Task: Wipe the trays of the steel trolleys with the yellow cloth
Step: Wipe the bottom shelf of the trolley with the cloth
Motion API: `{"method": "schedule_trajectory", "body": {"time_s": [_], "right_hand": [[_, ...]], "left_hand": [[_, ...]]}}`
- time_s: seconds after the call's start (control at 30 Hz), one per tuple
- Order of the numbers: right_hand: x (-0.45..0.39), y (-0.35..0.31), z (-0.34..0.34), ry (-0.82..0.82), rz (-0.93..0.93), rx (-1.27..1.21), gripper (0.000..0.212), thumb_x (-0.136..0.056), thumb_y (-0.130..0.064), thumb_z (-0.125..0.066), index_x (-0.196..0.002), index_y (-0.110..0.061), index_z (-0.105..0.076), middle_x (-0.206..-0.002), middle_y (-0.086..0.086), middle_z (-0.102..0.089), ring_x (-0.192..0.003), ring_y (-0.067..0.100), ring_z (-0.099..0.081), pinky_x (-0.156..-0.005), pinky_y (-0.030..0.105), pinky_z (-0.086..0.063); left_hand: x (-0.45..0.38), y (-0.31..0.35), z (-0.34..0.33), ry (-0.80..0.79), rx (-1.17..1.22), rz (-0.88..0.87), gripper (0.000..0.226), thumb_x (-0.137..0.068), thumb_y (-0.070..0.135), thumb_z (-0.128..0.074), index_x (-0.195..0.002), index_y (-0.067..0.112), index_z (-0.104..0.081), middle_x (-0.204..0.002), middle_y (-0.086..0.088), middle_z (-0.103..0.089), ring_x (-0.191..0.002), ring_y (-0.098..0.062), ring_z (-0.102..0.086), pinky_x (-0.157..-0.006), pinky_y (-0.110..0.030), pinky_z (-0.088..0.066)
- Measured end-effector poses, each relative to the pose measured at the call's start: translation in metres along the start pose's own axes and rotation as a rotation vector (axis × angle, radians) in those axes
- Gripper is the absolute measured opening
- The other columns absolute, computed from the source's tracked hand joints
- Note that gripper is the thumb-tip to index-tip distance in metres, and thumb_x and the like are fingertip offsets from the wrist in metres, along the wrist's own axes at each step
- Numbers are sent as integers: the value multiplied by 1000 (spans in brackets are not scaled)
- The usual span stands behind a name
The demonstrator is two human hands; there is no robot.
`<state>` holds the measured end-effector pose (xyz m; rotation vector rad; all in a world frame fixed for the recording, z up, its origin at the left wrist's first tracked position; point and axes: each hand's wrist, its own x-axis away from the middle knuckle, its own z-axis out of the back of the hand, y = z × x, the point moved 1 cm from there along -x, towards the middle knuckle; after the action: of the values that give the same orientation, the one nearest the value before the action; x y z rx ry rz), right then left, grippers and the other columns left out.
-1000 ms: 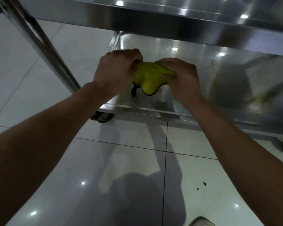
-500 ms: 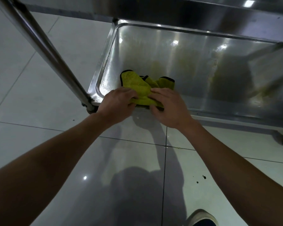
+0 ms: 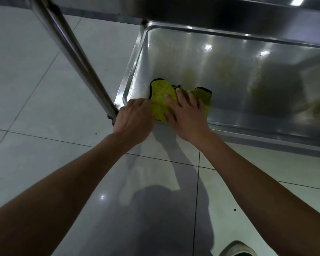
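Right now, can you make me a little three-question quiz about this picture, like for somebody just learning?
1. True or false: the cloth lies on the floor.
2. Which hand lies flat on the cloth: A) left hand B) right hand?
3. Fill in: the cloth sits in the tray's near-left ____.

Key: 1. False, it lies in the tray. 2. B. 3. corner.

No text, label, brand or number can be read anywhere: the steel tray [image 3: 229, 74] and the yellow cloth [image 3: 161, 100] bear no visible print, though the dim light might hide faint markings.
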<state>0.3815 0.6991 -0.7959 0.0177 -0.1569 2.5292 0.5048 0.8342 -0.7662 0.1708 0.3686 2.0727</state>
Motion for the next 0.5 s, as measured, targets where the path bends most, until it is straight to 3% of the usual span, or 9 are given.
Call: {"method": "schedule_trajectory", "body": {"time_s": [0.23, 0.5], "right_hand": [[-14, -9, -7, -75, 45, 18, 58, -102, -59, -19, -156, -45, -5, -168, -4, 3, -153, 33, 9, -116, 68, -10], [-41, -26, -5, -127, 161, 18, 54, -104, -49, -18, -155, -48, -3, -168, -5, 8, -152, 35, 14, -116, 70, -5]], "left_hand": [[22, -22, -3, 26, -118, 79, 33, -94, 31, -49, -121, 14, -55, -127, -4, -58, -122, -25, -48, -99, -43, -42], [26, -33, -6, 31, -104, 152, 25, -91, 24, -54, -109, 8, -60, -119, -7, -57, -110, -26, -56, -92, -39, -44]]}}
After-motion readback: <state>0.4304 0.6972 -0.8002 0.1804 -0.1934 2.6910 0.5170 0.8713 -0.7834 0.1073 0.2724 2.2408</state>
